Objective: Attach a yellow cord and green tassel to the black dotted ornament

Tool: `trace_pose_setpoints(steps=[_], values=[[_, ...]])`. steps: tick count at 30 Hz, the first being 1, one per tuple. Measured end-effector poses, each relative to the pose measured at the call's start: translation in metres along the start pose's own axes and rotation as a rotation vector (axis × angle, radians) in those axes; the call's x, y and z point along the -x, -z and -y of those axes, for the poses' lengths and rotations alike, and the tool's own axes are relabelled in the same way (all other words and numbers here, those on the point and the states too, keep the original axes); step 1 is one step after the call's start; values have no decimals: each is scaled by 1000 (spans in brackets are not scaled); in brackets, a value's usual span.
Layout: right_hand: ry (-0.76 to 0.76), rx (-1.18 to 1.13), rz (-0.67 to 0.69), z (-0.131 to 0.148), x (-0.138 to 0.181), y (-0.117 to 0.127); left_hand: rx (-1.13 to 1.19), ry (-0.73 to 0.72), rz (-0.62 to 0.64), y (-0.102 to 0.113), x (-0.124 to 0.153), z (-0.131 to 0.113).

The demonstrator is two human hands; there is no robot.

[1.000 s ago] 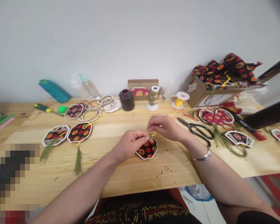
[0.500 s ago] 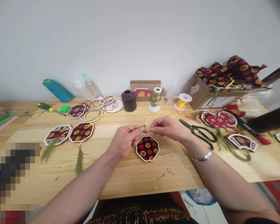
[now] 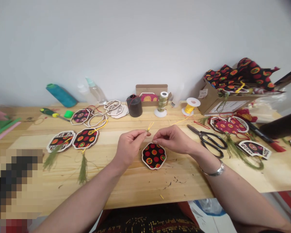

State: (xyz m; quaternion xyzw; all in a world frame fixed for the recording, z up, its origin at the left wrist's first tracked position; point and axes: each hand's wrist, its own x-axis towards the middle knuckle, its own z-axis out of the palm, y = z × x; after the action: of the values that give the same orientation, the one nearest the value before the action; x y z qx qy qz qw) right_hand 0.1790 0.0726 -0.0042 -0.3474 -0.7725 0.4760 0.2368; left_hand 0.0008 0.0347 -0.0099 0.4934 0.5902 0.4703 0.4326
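My left hand pinches a thin yellow cord just above the table, its short ends sticking up past my fingertips. My right hand pinches the same cord close by, fingers closed, with a silver bangle on the wrist. The cord runs back to a yellow spool. Below both hands lies a black fabric-covered ornament with red and yellow dots, flat on the wooden table.
Black scissors lie to the right. Finished ornaments with green tassels lie left, more on the right. Behind stand a black spool, a green spool, a teal cone, spray bottles and a cardboard box of fabric.
My hands have lifted off the ornament, which now lies uncovered. Both pinch the yellow cord above it, and its ends have come up between my fingertips.
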Motion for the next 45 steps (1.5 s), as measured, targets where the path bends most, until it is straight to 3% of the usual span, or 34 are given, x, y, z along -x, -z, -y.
trace_pose_setpoints(steps=[11,23,26,29,33,36,40,45], values=[[156,468,-57,10,6,-7,6,-47,-18,0,-1,2],[297,565,-13,12,10,-15,-73,-125,-35,1,-4,6],[357,636,-84,11,9,-12,-101,-141,31,1,-6,5],[424,701,-177,10,10,-5,-130,-153,195,1,-6,5],[438,563,-250,5,7,4,-121,-153,397,0,-2,7],[356,328,-258,-3,2,9,-77,-146,451,0,1,8],[231,28,-230,-17,-7,13,-5,-104,423,3,2,7],[73,-93,-134,-25,-11,12,75,-92,274,5,-1,6]])
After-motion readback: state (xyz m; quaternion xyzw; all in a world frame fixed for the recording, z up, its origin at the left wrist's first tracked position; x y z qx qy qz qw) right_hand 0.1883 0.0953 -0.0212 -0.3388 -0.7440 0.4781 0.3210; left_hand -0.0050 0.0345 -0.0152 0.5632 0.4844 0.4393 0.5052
